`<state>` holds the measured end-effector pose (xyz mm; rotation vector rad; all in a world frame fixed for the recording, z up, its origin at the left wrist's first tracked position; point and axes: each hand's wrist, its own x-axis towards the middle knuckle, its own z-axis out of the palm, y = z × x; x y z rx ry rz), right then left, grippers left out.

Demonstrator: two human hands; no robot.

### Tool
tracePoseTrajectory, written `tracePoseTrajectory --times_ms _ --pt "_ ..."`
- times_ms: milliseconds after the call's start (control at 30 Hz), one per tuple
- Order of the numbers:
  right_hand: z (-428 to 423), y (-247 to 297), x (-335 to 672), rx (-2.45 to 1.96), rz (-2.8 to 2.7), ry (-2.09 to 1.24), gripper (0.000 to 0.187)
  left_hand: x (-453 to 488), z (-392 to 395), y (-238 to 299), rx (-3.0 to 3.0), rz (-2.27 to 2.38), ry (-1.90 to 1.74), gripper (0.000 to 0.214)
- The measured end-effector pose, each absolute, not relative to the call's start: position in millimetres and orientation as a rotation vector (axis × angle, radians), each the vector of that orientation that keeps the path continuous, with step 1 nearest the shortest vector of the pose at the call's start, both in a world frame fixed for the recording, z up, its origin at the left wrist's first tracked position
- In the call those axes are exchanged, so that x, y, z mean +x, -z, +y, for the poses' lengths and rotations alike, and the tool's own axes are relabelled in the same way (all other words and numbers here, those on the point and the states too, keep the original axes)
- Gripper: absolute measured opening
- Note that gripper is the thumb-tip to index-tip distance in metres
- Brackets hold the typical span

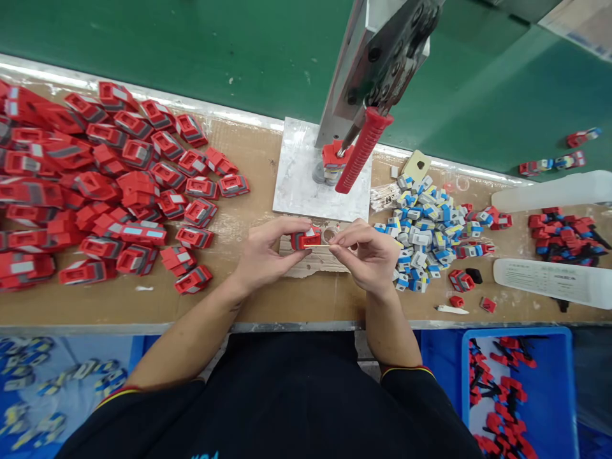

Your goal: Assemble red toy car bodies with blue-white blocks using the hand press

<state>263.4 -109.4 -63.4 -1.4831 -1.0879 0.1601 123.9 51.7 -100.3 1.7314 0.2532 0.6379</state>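
My left hand [268,252] is closed round a small red toy part [303,239], held just above the cardboard-covered bench. My right hand [368,252] pinches a thin wooden stick [319,245] whose tip touches the red part. Both hands hover in front of a metal base plate [299,185] of a hand press. The press has a red-handled lever [362,153] and another red part [332,156] sitting under it.
A big heap of red toy truck bodies [95,185] covers the left of the bench. Small blue, white and yellow pieces [423,233] lie to the right, with red and black parts [564,236] farther right. A blue tray [549,389] of red parts stands below right.
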Motion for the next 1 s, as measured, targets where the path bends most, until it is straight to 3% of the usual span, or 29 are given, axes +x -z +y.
tracePoseTrajectory --times_ms 533,767,867,1000 --pt "-127.8 53.4 286.0 -1.470 -1.193 0.009 0.018 121.3 55.2 102.5 1.795 0.270 -0.685 0.026" --pt "-140.7 54.6 304.9 -1.765 -1.576 -0.206 0.010 118.5 60.7 105.8 1.812 0.272 -0.698 0.028" --pt "-163.7 45.1 328.6 -1.897 -1.322 -0.036 0.014 119.3 62.5 105.9 1.795 0.298 -0.740 0.030" --pt "-179.6 39.8 372.2 -2.410 -1.133 0.175 0.017 121.6 62.5 104.0 1.757 0.297 -0.820 0.030"
